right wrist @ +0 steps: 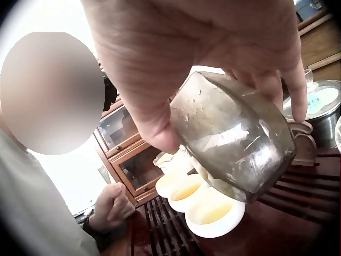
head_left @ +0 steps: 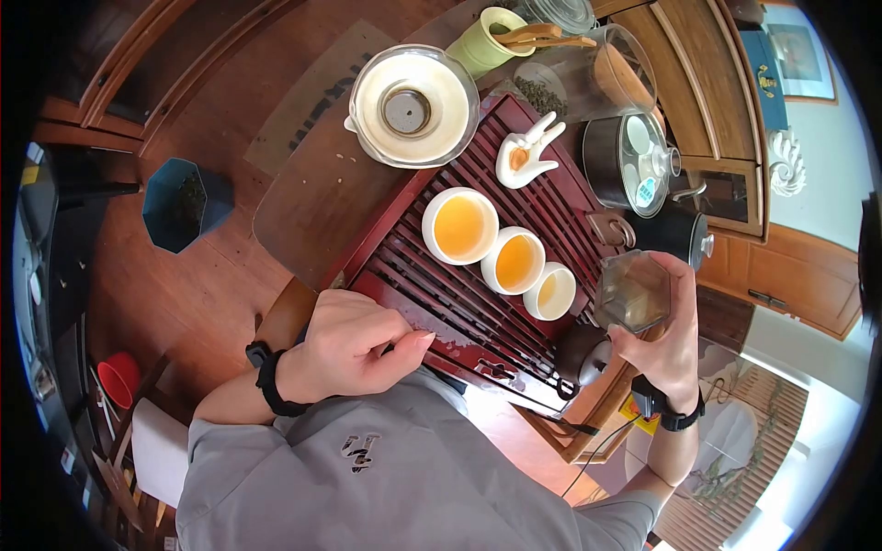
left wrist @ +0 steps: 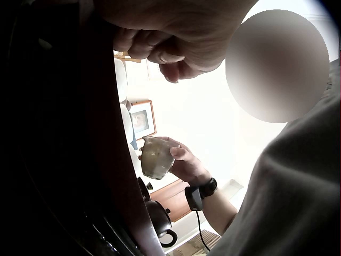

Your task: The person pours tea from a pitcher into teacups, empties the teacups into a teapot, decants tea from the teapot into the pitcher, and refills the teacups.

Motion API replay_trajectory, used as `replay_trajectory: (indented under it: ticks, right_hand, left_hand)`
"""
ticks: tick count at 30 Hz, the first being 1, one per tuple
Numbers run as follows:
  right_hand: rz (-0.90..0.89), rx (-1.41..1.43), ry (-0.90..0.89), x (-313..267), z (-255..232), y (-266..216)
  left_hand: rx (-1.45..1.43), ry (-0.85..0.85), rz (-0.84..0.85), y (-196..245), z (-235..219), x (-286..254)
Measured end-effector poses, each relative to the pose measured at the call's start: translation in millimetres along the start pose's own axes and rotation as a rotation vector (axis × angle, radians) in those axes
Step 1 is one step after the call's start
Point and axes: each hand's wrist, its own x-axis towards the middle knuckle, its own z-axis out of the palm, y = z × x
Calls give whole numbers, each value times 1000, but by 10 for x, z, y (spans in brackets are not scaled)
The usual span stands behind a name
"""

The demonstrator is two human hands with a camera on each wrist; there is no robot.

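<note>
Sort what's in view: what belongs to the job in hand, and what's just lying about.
Belongs, it seems:
faceted glass vessel, held in the right hand
three white cups holding amber liquid
slatted tray beneath the cups

Likely just about:
blue bin on the floor
red container
framed picture on the wall

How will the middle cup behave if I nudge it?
The middle cup would probably slosh, since it holds amber liquid. It may catch or rock on the tray, whose slats have gaps. Its smooth white wall looks stiff, perhaps slippery and breakable.
</note>
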Motion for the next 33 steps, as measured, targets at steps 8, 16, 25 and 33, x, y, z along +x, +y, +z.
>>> replay_trajectory:
  ticks: [8,16,25,33]
  right_hand:
    - [30,-116,34,10,-31,-31]
    - [20,-29,122,49,61,93]
    - [-90,-247,101,199,56,94]
    - [-87,-189,57,318,179,117]
  left_hand:
    - [0,3,4,20,0,19]
    - [-12,26,-30,27,24,26]
    - [-13,15,-21,8,18,17]
    - [-20,20,-5,4,12,18]
